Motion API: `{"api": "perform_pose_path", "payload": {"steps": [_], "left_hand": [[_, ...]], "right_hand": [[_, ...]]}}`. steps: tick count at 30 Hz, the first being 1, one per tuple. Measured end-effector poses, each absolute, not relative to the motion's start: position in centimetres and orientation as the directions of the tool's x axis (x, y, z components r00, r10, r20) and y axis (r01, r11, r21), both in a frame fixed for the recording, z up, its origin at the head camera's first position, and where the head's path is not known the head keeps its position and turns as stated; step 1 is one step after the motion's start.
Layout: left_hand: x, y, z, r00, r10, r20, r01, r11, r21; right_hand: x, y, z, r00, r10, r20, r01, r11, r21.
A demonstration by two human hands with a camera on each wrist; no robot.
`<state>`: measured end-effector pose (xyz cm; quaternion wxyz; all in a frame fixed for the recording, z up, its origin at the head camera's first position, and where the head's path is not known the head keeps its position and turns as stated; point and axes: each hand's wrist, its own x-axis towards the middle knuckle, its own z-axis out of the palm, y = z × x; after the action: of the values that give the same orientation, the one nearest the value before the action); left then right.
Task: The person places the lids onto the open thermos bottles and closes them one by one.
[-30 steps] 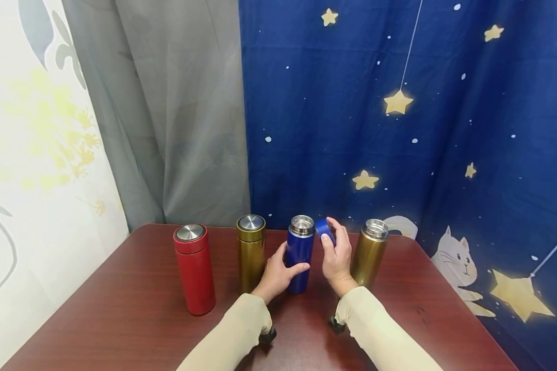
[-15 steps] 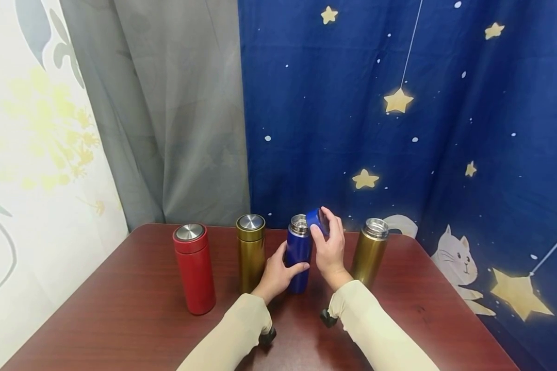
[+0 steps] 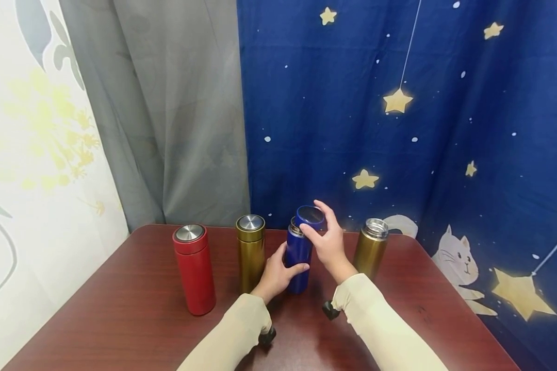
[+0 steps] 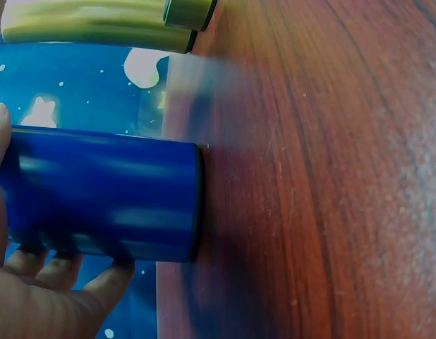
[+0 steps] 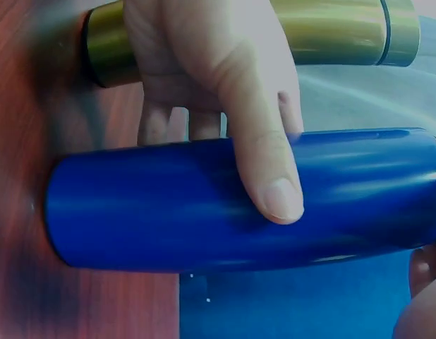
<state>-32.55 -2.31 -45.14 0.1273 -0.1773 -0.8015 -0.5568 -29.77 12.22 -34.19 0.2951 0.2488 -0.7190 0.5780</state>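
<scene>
A blue thermos bottle (image 3: 299,252) stands upright on the table, its steel neck partly covered in the head view. My left hand (image 3: 277,272) grips its body, the thumb across the front and the fingers round the far side, as the right wrist view shows. With thumb and fingers, my right hand (image 3: 329,241) holds the blue lid (image 3: 310,215) at the bottle's mouth. The lid is slightly tilted, its dark top facing up, and overlaps the neck's right part. Part of the steel rim shows at the lid's left.
A red thermos (image 3: 195,270) and a gold thermos (image 3: 250,252), both lidded, stand to the left. Right of my hands is a lidless gold thermos (image 3: 371,247); a gold lid (image 4: 190,13) lies beside it. Curtains hang behind the table (image 3: 134,293).
My right hand has brought the blue lid leftward from beside the blue thermos to over its mouth and turned it from nearly on edge to almost level. The left hand has stayed put.
</scene>
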Motion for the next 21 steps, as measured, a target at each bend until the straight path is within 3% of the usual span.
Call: {"api": "perform_pose_path", "payload": {"steps": [6,12,21], "left_hand": [[-32.51,-2.6,-44.91,-0.908,0.169,0.383,0.417,0.305,0.856],[-32.55,-2.67,-44.92,-0.904,0.182,0.386,0.425,0.294,0.856],[-32.62,-2.79,-45.0,-0.896,0.191,0.402,0.443,0.304,0.843]], "right_hand": [[-29.91,12.08,-33.55,-0.706,-0.12,0.697,-0.701,0.25,-0.667],[-30.22,12.12,-33.31,-0.69,-0.17,0.704,-0.72,0.269,-0.64],[-30.35,12.39,-33.56,-0.72,-0.219,0.658,-0.693,0.266,-0.67]]}}
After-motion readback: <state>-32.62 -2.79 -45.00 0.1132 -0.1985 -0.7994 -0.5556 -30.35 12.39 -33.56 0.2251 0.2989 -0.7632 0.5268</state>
